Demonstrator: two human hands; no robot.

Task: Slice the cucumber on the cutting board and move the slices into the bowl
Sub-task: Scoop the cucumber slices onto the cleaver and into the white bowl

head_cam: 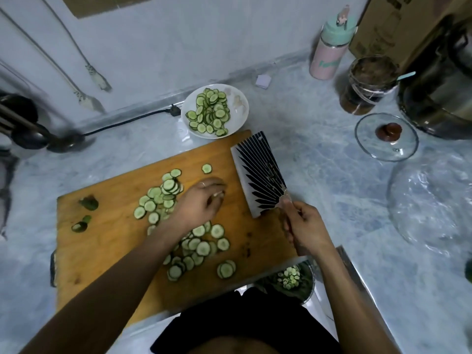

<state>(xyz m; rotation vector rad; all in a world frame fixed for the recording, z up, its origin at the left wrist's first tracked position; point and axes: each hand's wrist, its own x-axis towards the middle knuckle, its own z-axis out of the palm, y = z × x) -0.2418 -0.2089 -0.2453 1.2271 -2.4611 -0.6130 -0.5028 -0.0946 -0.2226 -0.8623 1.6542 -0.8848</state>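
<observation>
Several thin cucumber slices [163, 198] lie scattered over the wooden cutting board [107, 241], with more slices [201, 247] near its front edge. Two dark cucumber ends [89, 203] sit at the board's left. A white bowl [240, 108] behind the board holds many slices. My left hand [201, 200] hovers palm down over the board's middle, fingers loosely curved, holding nothing I can see. My right hand [304, 226] grips the handle of a broad cleaver [258, 175], whose blade lies tilted over the board's right side.
A glass lid [385, 136], a dark jar [367, 85], a pink bottle [329, 52] and a steel pot [439, 98] stand at the back right. A black cable [127, 121] runs along the wall. A metal bowl [291, 279] with scraps sits below the counter's edge.
</observation>
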